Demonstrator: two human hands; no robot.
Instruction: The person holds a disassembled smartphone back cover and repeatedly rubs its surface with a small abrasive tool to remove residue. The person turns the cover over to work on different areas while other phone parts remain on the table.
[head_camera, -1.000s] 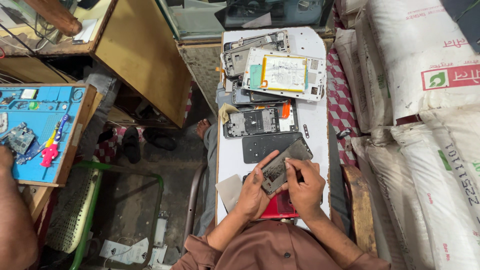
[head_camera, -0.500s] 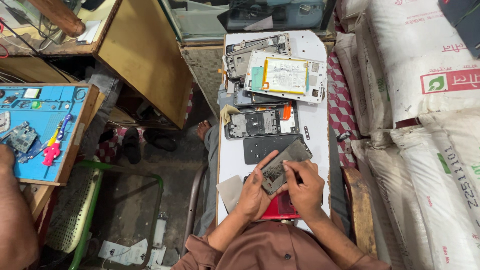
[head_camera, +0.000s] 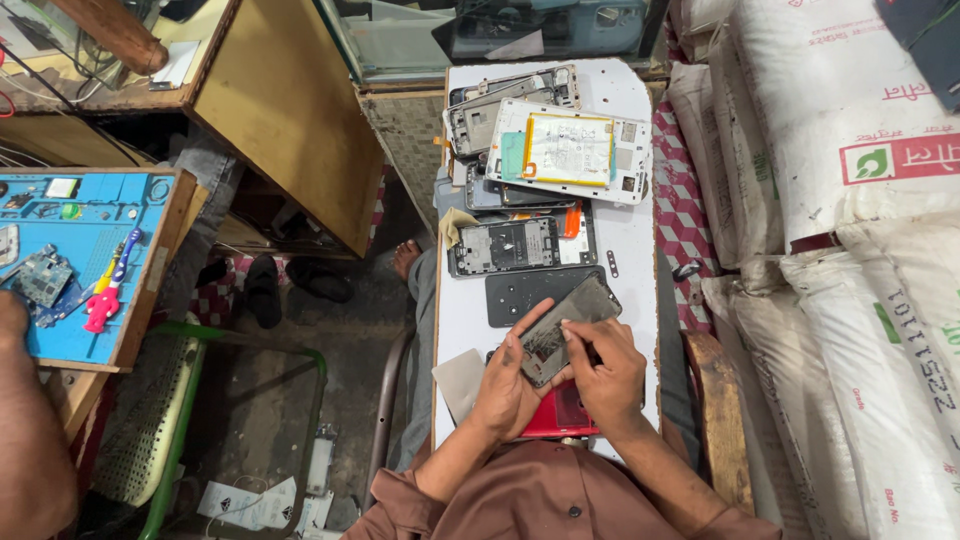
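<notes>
My left hand (head_camera: 510, 388) holds a grey opened phone body (head_camera: 562, 328) tilted over the white board (head_camera: 625, 250) on my lap. My right hand (head_camera: 607, 372) pinches at the phone's inner side with thumb and fingertip; whether a small tool is in it I cannot tell. A red phone cover (head_camera: 560, 415) lies under both hands. Just beyond the hands a dark back panel (head_camera: 525, 293) lies flat. Further off lie an open phone frame (head_camera: 505, 246) and a white frame with a yellow-edged battery (head_camera: 570, 150).
White filled sacks (head_camera: 850, 250) are stacked on the right. A blue work mat (head_camera: 75, 250) with small tools sits at left, with another person's arm (head_camera: 30, 440) beside it. A wooden counter (head_camera: 280, 110) and a glass case (head_camera: 480, 30) stand ahead. A green-framed stool (head_camera: 240, 430) stands below left.
The phone body has shifted slightly in my hands and my right fingers have moved a little along its inner side. Everything else stays put.
</notes>
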